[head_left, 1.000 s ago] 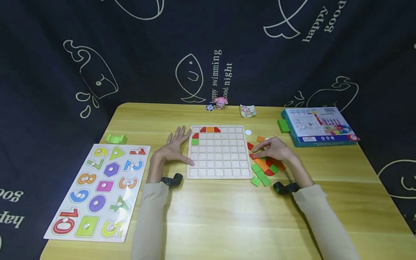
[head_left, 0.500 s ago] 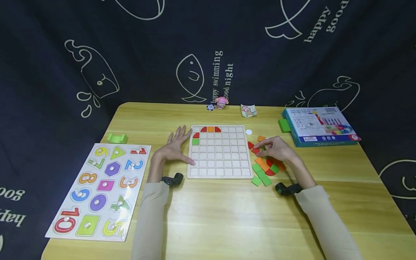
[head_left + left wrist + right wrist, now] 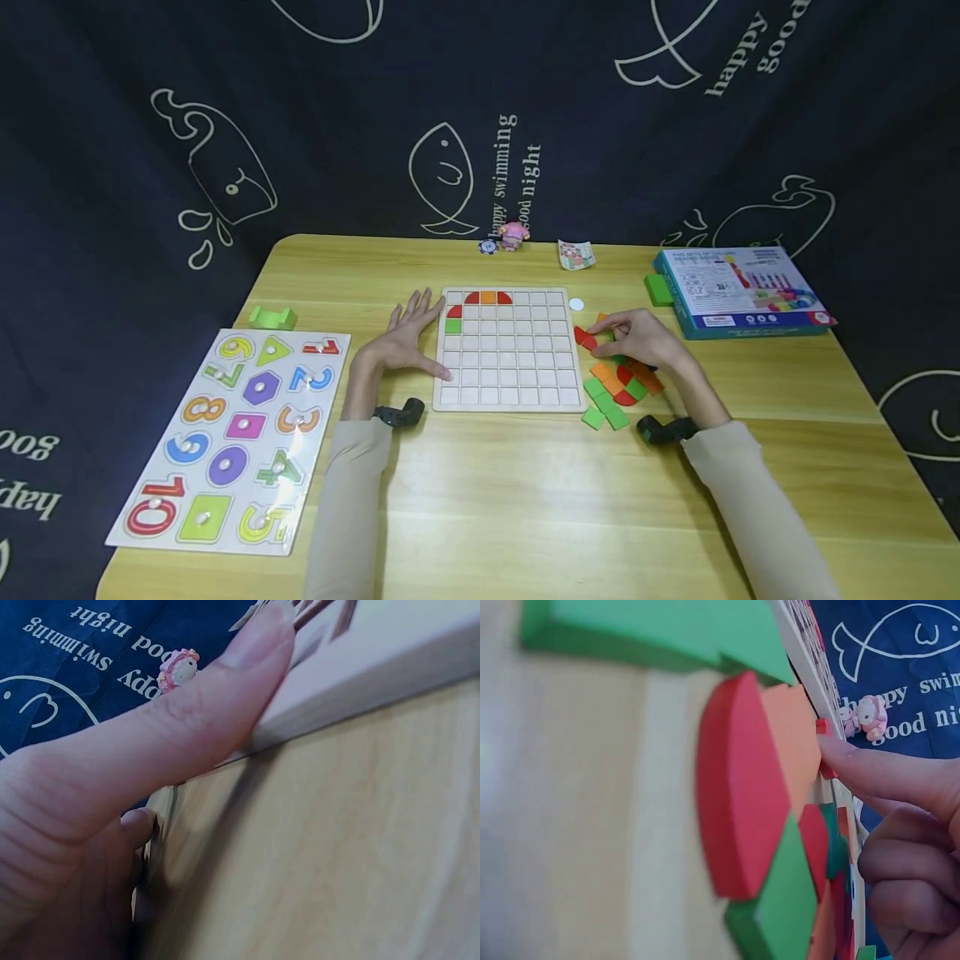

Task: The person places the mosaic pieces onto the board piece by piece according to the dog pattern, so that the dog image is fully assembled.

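a square, pale wooden grid board point(image 3: 507, 360) is set flat on the yellow wood-grain table point(image 3: 525, 500). near its far edge, an orange square piece point(image 3: 488, 297) is flanked by two red curved pieces point(image 3: 504, 297); in the leftmost column, another red curved piece point(image 3: 454, 312) is seated just beyond a green square piece point(image 3: 453, 326). the board's left edge is touched by the left hand point(image 3: 395, 344), whose fingers are spread wide, pointed away from the body, with the thumb laid over the rim. the right hand point(image 3: 643, 342) is angled in from the right, its thumb and forefinger drawn narrow and a small flat red piece point(image 3: 589, 342) held between them, just beside the board's right edge; the other fingers are curled in. nearer the body than that hand, loose green, orange and red pieces point(image 3: 606, 402) are scattered. both forearms are covered by beige sleeves point(image 3: 345, 508), and a black device point(image 3: 401, 414) is worn at each wrist.
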`<action>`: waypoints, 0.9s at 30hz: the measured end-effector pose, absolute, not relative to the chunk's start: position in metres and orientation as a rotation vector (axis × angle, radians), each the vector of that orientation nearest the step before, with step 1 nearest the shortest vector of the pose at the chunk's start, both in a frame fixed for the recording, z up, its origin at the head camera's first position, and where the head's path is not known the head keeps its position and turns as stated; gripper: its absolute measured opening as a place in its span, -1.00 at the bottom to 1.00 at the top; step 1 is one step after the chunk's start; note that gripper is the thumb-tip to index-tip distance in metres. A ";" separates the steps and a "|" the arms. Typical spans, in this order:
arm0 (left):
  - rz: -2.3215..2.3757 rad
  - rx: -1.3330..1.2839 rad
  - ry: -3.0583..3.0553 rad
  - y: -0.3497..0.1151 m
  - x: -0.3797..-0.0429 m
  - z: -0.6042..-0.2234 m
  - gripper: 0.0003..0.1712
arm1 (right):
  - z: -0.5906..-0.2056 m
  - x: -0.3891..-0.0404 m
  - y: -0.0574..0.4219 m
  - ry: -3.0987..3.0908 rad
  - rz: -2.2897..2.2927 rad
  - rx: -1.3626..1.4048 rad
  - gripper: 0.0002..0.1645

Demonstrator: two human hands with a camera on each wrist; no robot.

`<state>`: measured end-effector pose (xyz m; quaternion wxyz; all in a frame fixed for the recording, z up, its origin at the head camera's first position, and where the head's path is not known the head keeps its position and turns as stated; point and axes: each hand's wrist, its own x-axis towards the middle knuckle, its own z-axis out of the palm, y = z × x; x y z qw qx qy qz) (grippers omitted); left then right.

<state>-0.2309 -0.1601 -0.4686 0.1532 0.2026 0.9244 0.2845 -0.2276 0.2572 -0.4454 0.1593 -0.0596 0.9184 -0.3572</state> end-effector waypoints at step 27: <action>0.798 0.561 2.644 -0.168 -0.230 -0.470 0.54 | -0.453 -0.237 0.246 2.691 -0.990 -0.234 -0.67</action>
